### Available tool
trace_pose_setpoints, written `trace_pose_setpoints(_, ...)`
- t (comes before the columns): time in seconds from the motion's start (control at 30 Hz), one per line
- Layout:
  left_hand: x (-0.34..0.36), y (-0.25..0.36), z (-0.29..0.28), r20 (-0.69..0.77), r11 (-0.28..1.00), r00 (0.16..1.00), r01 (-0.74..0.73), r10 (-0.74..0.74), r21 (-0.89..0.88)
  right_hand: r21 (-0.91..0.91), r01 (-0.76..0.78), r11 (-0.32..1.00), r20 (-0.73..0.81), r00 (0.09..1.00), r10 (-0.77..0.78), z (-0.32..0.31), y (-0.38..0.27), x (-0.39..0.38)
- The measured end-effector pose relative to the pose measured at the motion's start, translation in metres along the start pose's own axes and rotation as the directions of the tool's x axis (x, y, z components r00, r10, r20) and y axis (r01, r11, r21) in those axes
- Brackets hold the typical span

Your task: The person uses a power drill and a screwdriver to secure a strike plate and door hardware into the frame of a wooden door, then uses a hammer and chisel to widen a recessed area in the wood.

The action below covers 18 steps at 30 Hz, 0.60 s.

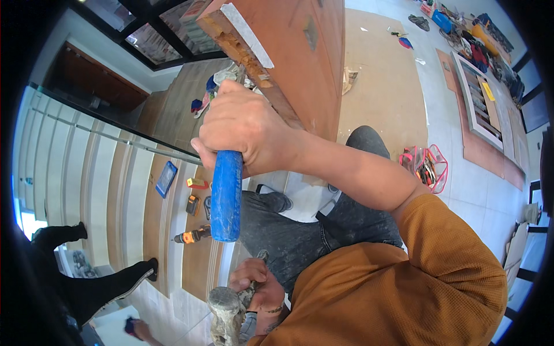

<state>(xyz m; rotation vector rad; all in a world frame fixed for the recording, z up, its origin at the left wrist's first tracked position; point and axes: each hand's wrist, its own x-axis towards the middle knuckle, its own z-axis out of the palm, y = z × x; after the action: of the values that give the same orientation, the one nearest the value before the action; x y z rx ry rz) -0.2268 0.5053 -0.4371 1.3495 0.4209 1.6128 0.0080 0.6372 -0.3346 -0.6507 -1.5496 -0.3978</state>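
My right arm reaches across my body, its fist (245,124) closed round a worn blue handle (227,196) that points down toward me. The tool looks like a chisel; its working end is hidden behind the hand. Just beyond the fist is the edge of a reddish-brown wooden door (288,57), where the wood (236,43) is roughly chipped beside a pale strip (247,36). Lower down, my left hand (258,281) grips a hammer by its shaft. The hammer's dirty, pale-crusted head (226,308) sits below the blue handle, apart from it.
At left, steps descend beside a glass railing (115,137); a drill (193,234) and a blue case (166,179) lie on one. A person in black trousers (109,288) stands there. Cardboard (381,86), a clear tool bag (426,167) and a white frame (476,104) lie rightward.
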Motion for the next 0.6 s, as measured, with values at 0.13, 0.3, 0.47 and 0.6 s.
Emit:
trace_pose_setpoints(0.13,0.003,0.000,0.007,0.040,0.999,0.999,-0.035,0.035,0.012,-0.014,-0.004,1.000,0.012,1.000,0.004,-0.008,0.000,0.001)
trace_pose_setpoints(0.3,0.006,0.000,0.010,0.128,0.986,0.989,-0.085,0.067,0.142,0.012,-0.007,1.000,-0.003,1.000,0.007,-0.012,0.002,0.000)
trace_pose_setpoints(0.47,0.008,0.001,-0.008,0.248,0.991,0.968,-0.005,-0.029,0.135,0.015,-0.031,0.999,0.115,0.993,0.029,-0.017,0.006,-0.008)
trace_pose_setpoints(0.6,0.003,0.000,-0.013,0.255,0.991,0.962,0.067,-0.095,0.114,0.022,-0.027,0.999,0.124,0.992,0.024,-0.016,0.005,-0.009)
